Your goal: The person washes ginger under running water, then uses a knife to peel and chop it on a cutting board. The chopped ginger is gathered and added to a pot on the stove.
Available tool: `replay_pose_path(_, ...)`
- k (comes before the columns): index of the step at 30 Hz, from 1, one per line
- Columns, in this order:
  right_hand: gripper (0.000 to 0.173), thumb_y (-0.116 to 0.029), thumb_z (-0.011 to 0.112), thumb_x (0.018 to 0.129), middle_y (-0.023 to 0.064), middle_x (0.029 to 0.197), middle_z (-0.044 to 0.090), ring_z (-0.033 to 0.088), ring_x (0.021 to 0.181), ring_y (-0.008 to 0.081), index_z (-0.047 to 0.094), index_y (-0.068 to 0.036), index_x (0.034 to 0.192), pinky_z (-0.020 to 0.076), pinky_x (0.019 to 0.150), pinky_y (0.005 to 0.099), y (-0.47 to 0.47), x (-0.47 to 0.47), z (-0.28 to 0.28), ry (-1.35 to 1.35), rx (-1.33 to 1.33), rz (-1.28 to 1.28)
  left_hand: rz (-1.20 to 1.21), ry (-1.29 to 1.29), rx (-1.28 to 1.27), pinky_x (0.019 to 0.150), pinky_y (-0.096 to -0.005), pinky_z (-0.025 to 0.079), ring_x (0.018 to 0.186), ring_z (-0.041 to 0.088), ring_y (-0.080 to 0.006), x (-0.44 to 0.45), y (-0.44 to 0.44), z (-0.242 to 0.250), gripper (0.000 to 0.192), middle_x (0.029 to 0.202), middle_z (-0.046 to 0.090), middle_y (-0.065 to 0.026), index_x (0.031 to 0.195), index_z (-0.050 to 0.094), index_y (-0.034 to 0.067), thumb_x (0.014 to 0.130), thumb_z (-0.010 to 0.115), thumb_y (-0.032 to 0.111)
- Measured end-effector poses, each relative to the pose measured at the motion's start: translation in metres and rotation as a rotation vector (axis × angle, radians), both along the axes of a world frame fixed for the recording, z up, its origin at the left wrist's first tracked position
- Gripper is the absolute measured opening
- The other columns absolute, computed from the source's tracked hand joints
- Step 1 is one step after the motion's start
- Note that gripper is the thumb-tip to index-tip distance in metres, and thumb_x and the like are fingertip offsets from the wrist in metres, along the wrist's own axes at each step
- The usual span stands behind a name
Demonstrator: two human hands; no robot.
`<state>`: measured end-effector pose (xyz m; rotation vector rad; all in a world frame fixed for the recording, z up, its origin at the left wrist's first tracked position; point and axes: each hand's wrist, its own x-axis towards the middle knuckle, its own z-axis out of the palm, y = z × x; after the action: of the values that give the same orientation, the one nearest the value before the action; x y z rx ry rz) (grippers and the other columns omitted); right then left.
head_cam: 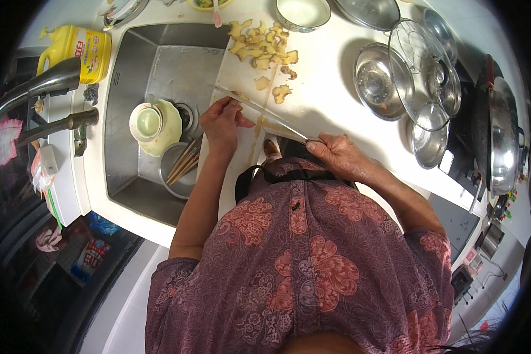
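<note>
My right hand (338, 152) grips the handle of a kitchen knife (276, 118), whose thin blade is seen nearly edge-on and points to the far left. Close against the blade is my left hand (223, 121), fingers bent and the thumb side near the metal; whether it pinches something is hidden. A small ginger piece (240, 94) shows just beyond the blade. Farther back on the white countertop (323, 79) lies a spread of flat, irregular ginger slices (265, 44). Two loose pieces, a ginger slice (281, 94) and a darker knobbly bit (288, 72), lie nearer me.
Left is a steel sink (181, 57) with pale bowls (150, 124) and a metal pot (170, 166) holding chopsticks (183, 163). A faucet (44, 88) and yellow jug (95, 53) stand beyond. Steel basins (376, 84), a glass lid (418, 57) and a wok (504, 137) are right.
</note>
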<state>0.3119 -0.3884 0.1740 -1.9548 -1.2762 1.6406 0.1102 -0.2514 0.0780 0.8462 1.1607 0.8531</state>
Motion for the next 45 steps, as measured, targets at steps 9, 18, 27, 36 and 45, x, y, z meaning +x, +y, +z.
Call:
replay_pose_path(9,0.059,-0.054,0.040,0.092,0.0115,0.062,0.052,0.052,0.060,0.0193,0.056,0.002,0.080,0.0433,0.055,0.0371,0.001,0.002,-0.003,-0.032,-0.001,0.058,-0.015,0.072,0.014,0.049,-0.0292,0.054,0.050,0.051,-0.0113,0.005,-0.005,0.008,0.017,0.066,0.053,-0.0057,0.093,0.059,-0.011,0.086,0.052,0.002)
replay_pose_path(18,0.046,-0.040,0.046,0.091,0.0221,0.078,0.061,0.060,0.075,0.0332,0.060,0.004,0.090,0.0464,0.070,0.0399,0.024,-0.007,0.002,-0.067,-0.073,0.111,-0.049,0.055,0.022,0.053,-0.0339,0.055,0.054,0.058,-0.0181,0.000,-0.002,0.005,0.020,0.071,0.058,-0.0108,0.091,0.060,-0.013,0.081,0.051,0.002)
replay_pose_path(27,0.048,-0.039,0.043,0.095,0.0141,0.072,0.057,0.052,0.063,0.0202,0.053,0.005,0.078,0.0418,0.058,0.0362,0.015,-0.003,0.005,0.031,0.092,-0.041,-0.106,0.216,0.093,0.050,-0.0266,0.049,0.052,0.055,-0.0137,0.000,-0.003,0.013,0.025,0.073,0.061,-0.0089,0.096,0.059,-0.012,0.079,0.055,0.005)
replay_pose_path(36,0.045,-0.037,0.046,0.095,0.0041,0.066,0.044,0.039,0.059,0.0097,0.053,0.001,0.071,0.0361,0.052,0.0278,0.016,0.009,0.005,0.115,0.226,-0.160,-0.080,0.140,0.068,0.049,-0.0255,0.050,0.052,0.055,-0.0116,0.006,0.010,0.012,0.019,0.073,0.059,-0.0073,0.096,0.061,-0.010,0.083,0.060,0.005)
replay_pose_path(45,0.050,-0.045,0.046,0.093,0.0139,0.071,0.060,0.058,0.068,0.0200,0.062,0.002,0.093,0.0462,0.064,0.0347,0.017,0.000,0.013,0.092,-0.053,-0.057,-0.089,0.046,0.119,0.050,-0.0253,0.049,0.053,0.056,-0.0111,-0.001,0.006,-0.005,0.017,0.070,0.060,-0.0059,0.099,0.060,-0.008,0.085,0.056,0.000)
